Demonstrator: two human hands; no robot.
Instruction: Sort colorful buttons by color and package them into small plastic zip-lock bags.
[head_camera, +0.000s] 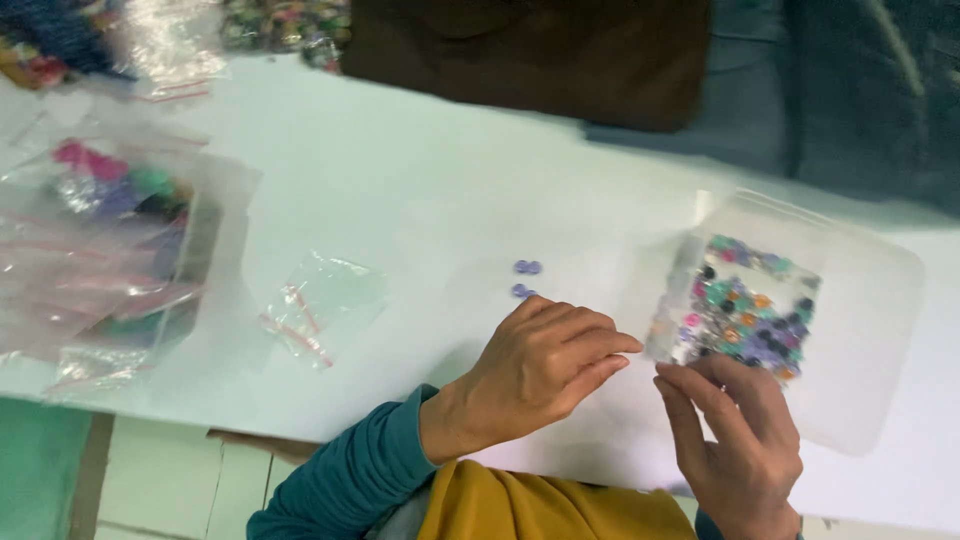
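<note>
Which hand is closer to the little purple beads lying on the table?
Left. The left hand sits just below the purple beads, nearly touching the lower ones. The right hand is farther off to the right, by the clear bead box.

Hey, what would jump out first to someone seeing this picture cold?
Most likely the clear bag of mixed colourful beads at right, pinched at its near edge by the right hand while the left hand meets it. Next, a few purple beads lying loose on the white table, just beyond the left hand.

Beads (526, 278) between bags (322, 303) and box (745, 305).
</note>
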